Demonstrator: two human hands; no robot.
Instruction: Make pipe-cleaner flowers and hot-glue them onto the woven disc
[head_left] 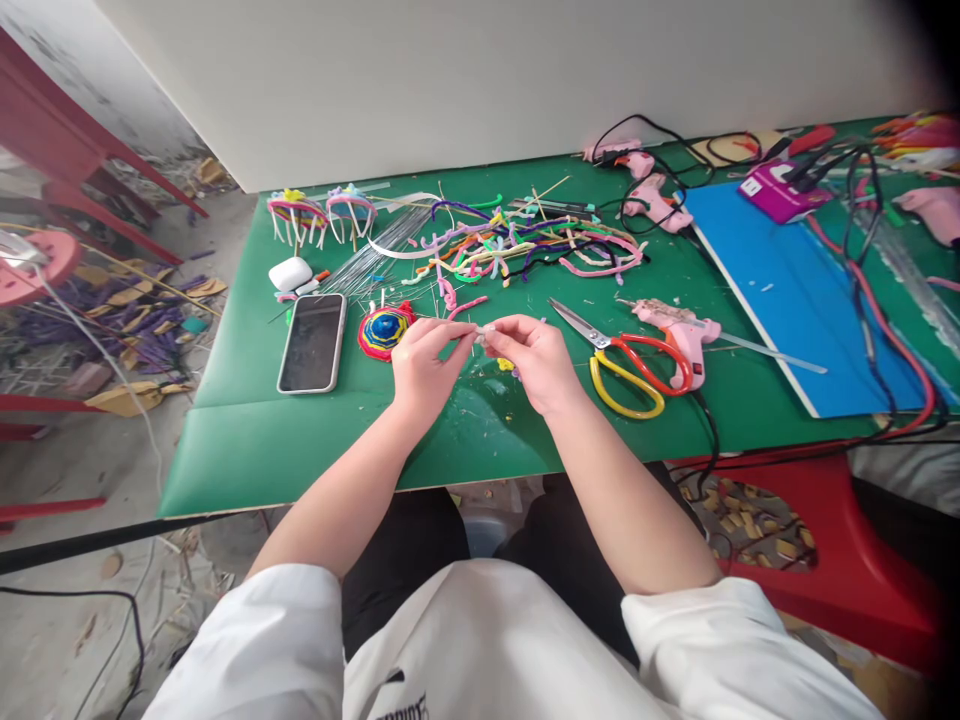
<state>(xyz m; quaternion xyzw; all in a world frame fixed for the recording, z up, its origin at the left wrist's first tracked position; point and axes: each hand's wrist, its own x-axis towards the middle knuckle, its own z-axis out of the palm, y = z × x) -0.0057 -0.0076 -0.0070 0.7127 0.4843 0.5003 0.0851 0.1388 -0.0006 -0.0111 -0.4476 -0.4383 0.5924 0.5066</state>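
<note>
My left hand (424, 362) and my right hand (538, 362) meet over the green tabletop, fingertips pinched together. Between them is a small whitish piece (481, 338), mostly hidden by the fingers; its kind I cannot make out. Just left of my left hand lies a round coiled disc (385, 331) in red, yellow and blue. A small yellow piece (506, 365) rests beneath my right hand. To the right of that hand are scissors (616, 362) with one red and one yellow handle, blades partly apart. Beyond both hands spreads a pile of coloured pipe cleaners (517, 245).
A phone (312, 343) and white earbud case (290, 274) lie at left. Two fringed umbrella-like pieces (298, 212) stand behind them. A pink glue gun (679, 335) lies beside the scissors. Cords cross a blue board (757, 290) and purple power block (784, 190) at right.
</note>
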